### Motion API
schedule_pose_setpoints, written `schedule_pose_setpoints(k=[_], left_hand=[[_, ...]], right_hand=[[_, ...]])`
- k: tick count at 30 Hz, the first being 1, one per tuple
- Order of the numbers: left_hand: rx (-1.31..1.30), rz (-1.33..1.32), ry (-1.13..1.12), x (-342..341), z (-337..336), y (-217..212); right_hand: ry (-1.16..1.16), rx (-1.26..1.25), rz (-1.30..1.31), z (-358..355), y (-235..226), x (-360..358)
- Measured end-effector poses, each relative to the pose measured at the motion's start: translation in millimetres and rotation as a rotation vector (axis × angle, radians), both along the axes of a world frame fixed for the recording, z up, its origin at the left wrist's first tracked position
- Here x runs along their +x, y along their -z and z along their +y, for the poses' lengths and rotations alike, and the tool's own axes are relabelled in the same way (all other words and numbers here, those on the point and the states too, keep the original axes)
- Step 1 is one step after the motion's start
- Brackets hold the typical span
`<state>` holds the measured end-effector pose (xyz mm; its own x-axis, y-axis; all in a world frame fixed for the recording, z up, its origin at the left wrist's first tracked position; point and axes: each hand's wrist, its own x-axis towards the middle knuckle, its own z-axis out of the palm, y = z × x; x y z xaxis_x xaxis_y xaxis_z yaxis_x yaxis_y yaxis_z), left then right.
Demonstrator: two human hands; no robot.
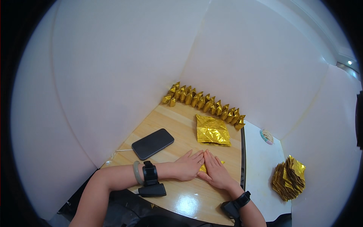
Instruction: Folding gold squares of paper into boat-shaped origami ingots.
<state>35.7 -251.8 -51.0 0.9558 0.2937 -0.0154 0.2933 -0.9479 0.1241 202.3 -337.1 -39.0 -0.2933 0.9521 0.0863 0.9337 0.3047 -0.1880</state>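
Under my two hands lies a small piece of gold foil paper (203, 168), mostly covered, with only slivers showing between and beside them. My left hand (188, 166) rests flat on it with fingers stretched out. From the other side my right hand (217, 172) presses down flat, fingers straight, the fingertips of both hands meeting. Just beyond them is a flat stack of gold foil sheets (213, 131). How the piece beneath the hands is folded cannot be seen.
Folded gold foil shapes (206, 103) stand in rows along the back wall. A dark phone (153, 143) with a white cable lies at left. On the white surface at right are a pile of gold foil pieces (288, 179) and a small round woven item (267, 137). White panels surround the wooden table (177, 123).
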Motion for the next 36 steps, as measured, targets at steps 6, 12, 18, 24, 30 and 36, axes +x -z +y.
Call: schedule_pose_setpoints(k=[6,12,18,24,30,36], left_hand=[[-0.026,-0.04,-0.013,-2,-3,7],[-0.022,-0.086,-0.035,0,-5,11],[-0.01,-0.098,-0.023,1,-2,3],[-0.013,-0.1,-0.019,1,0,5],[-0.059,-0.127,-0.044,-2,-2,6],[-0.068,-0.133,-0.058,-4,1,6]], right_hand=[[0.014,-0.02,0.021,-4,-1,-3],[0.075,-0.067,0.057,-1,2,7],[0.24,-0.02,-0.036,3,4,29],[0.403,-0.006,-0.096,6,8,44],[0.449,0.165,-0.139,6,22,61],[0.228,0.291,0.033,2,2,35]])
